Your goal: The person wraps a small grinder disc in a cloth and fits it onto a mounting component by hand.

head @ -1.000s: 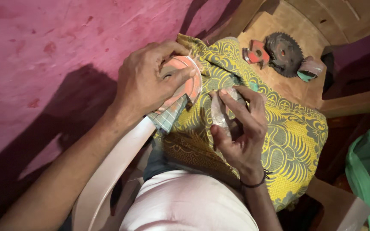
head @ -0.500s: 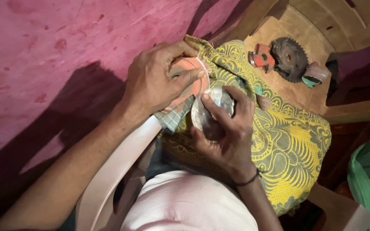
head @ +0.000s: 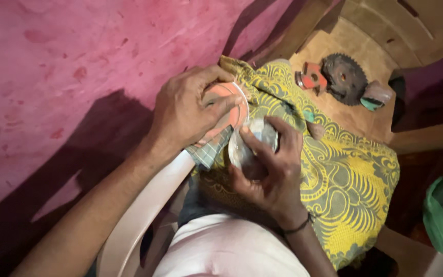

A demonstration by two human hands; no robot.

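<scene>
Over yellow cloth [head: 344, 174], left hand [head: 185, 110] gripping orange disc [head: 226, 100] (fingers curled), right hand [head: 270, 169] cupping clear lid [head: 247, 146]

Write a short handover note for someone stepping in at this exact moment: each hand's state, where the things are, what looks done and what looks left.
Left hand: closed over a round orange disc, held on edge against the lap.
Right hand: grip around a small pale, shiny round piece, pressed close beside the disc.
Both sit over a yellow patterned cloth and a checked cloth.
On the wooden stool: a toothed saw blade and a red metal part, untouched.
Done: both pieces picked up and brought together.
Left: whether they are joined cannot be told.
</scene>
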